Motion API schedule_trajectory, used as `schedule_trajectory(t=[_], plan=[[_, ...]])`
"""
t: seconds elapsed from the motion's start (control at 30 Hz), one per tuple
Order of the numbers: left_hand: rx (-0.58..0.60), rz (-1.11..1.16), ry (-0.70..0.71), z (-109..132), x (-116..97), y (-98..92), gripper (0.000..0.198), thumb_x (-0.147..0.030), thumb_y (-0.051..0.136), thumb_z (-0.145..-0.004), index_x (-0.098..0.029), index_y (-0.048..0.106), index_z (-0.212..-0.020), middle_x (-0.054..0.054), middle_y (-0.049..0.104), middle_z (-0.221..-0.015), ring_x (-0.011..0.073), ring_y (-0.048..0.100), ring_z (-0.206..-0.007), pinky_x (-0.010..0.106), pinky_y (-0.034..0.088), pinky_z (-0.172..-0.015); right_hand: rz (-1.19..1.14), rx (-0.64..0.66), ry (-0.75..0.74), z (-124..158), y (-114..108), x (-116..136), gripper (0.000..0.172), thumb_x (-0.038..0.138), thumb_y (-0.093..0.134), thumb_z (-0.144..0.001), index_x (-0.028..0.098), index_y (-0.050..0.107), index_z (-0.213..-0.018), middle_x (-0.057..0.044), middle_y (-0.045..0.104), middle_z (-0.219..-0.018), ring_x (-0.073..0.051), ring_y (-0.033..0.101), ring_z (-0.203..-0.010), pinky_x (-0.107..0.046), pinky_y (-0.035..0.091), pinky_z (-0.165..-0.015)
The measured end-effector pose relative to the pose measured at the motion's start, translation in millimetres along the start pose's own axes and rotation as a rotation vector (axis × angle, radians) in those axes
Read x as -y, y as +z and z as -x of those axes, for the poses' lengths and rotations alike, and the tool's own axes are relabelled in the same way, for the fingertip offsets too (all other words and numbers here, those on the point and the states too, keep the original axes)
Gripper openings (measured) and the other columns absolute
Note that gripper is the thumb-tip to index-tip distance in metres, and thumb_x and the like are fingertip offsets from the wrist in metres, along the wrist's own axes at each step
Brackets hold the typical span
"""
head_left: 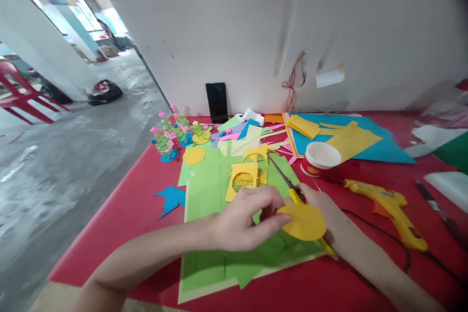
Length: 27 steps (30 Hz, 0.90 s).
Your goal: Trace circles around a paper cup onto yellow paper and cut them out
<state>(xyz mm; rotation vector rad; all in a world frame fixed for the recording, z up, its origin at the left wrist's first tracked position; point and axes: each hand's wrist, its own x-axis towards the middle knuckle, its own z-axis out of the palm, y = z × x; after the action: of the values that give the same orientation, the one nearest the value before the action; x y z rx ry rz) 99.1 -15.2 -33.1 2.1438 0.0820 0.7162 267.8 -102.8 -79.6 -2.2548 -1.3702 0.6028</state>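
Note:
My left hand point(252, 217) pinches a yellow paper circle point(303, 223) by its left edge, between thumb and fingers. Behind the circle, my right hand point(315, 198) is wrapped round yellow-handled scissors point(283, 173); the circle covers part of this hand. The scissor blades point away and to the left, above yellow offcuts point(231, 190) with round holes cut in them. Under both hands lies a green sheet point(204, 234). Another yellow circle point(194, 156) rests flat on the sheet's far left part.
Small paper flower pieces point(164, 139) stand at the far left. A white and red paper cup point(321, 157), a yellow glue gun point(387, 204) with its cord and a black marker point(431, 197) are on the right. A phone point(217, 102) leans against the white panel. Blue scraps point(170, 201) lie left.

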Motion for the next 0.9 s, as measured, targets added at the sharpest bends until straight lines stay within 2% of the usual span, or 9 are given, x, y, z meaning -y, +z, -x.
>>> schedule_trajectory(t=[0.1, 0.23, 0.33, 0.37, 0.5, 0.6, 0.73, 0.83, 0.9], plan=[[-0.012, -0.268, 0.119, 24.0, 6.9, -7.2, 0.012, -0.021, 0.044, -0.088, -0.016, 0.044, -0.077, 0.003, 0.055, -0.063, 0.0101, 0.050, -0.055, 0.019, 0.040, -0.049, 0.160, 0.024, 0.014, -6.5, 10.0, -7.3, 0.021, 0.027, 0.053, -0.078, 0.012, 0.057, -0.093, -0.011, 0.064, -0.069, -0.024, 0.061, -0.064, -0.031, 0.040, -0.053], [-0.077, -0.492, 0.164, 55.7, 17.1, -27.1, 0.006, -0.014, 0.046, -0.084, -0.017, 0.045, -0.079, 0.003, 0.058, -0.065, 0.0116, 0.053, -0.054, 0.021, 0.039, -0.049, 0.271, -0.010, -0.019, 0.9, 4.4, 0.9, 0.042, 0.025, 0.051, -0.078, 0.002, 0.052, -0.112, -0.024, 0.064, -0.086, -0.040, 0.059, -0.081, -0.045, 0.041, -0.063], [-0.102, -0.674, 0.274, 70.7, 18.6, -41.1, 0.007, -0.010, 0.050, -0.080, -0.016, 0.049, -0.083, 0.004, 0.061, -0.065, 0.0127, 0.054, -0.053, 0.023, 0.040, -0.048, 0.210, -0.079, -0.111, 12.8, -3.4, 23.4, 0.042, 0.034, 0.045, -0.084, 0.007, 0.052, -0.115, -0.021, 0.059, -0.106, -0.038, 0.052, -0.100, -0.047, 0.037, -0.081], [-0.099, -0.728, 0.337, 73.3, 17.9, -44.9, 0.008, -0.009, 0.052, -0.079, -0.015, 0.051, -0.083, 0.004, 0.062, -0.066, 0.0132, 0.055, -0.053, 0.024, 0.040, -0.049, 0.087, -0.040, -0.136, 16.5, -4.1, 32.9, 0.039, 0.039, 0.042, -0.085, 0.012, 0.055, -0.109, -0.016, 0.060, -0.106, -0.032, 0.052, -0.100, -0.043, 0.039, -0.082], [-0.072, -0.870, 0.595, 75.1, 13.4, -55.9, 0.010, -0.010, 0.063, -0.072, -0.020, 0.058, -0.074, -0.001, 0.066, -0.067, 0.0138, 0.058, -0.056, 0.025, 0.041, -0.050, -0.806, 0.529, -0.004, 25.1, 4.7, 66.6, 0.039, 0.050, 0.042, -0.084, 0.014, 0.058, -0.084, -0.007, 0.060, -0.079, -0.016, 0.055, -0.066, -0.026, 0.039, -0.051], [-0.064, -0.878, 0.670, 74.8, 12.5, -62.3, 0.014, -0.011, 0.068, -0.070, -0.024, 0.061, -0.070, -0.006, 0.066, -0.068, 0.0116, 0.057, -0.055, 0.024, 0.042, -0.052, -0.927, 0.613, 0.060, 24.5, 13.4, 78.9, 0.028, 0.041, 0.050, -0.080, 0.014, 0.054, -0.081, 0.000, 0.055, -0.067, -0.009, 0.050, -0.053, -0.020, 0.035, -0.045], [-0.091, -0.772, 0.548, 83.3, 19.1, -69.1, 0.025, -0.009, 0.070, -0.068, -0.031, 0.064, -0.079, -0.009, 0.064, -0.069, 0.0090, 0.056, -0.057, 0.023, 0.044, -0.058, -0.947, 0.541, 0.058, 20.2, 17.9, 83.3, 0.018, 0.031, 0.059, -0.072, 0.015, 0.052, -0.077, 0.006, 0.049, -0.052, -0.006, 0.045, -0.045, -0.018, 0.033, -0.044], [-0.207, -0.641, 0.295, 93.8, 27.3, -68.1, 0.035, -0.011, 0.071, -0.069, -0.034, 0.062, -0.094, -0.006, 0.064, -0.078, 0.0115, 0.058, -0.071, 0.026, 0.045, -0.075, -0.924, 0.459, 0.046, 15.8, 20.5, 83.8, 0.019, 0.032, 0.060, -0.070, 0.015, 0.052, -0.075, 0.007, 0.047, -0.047, -0.006, 0.042, -0.042, -0.018, 0.030, -0.041], [-0.312, -0.518, 0.063, 98.1, 30.7, -63.7, 0.037, -0.014, 0.067, -0.075, -0.029, 0.056, -0.107, 0.001, 0.062, -0.091, 0.0159, 0.057, -0.087, 0.033, 0.043, -0.084, -0.910, 0.409, 0.044, 12.4, 22.7, 83.7, 0.020, 0.033, 0.060, -0.069, 0.015, 0.053, -0.075, 0.007, 0.047, -0.046, -0.006, 0.041, -0.042, -0.018, 0.030, -0.040]])
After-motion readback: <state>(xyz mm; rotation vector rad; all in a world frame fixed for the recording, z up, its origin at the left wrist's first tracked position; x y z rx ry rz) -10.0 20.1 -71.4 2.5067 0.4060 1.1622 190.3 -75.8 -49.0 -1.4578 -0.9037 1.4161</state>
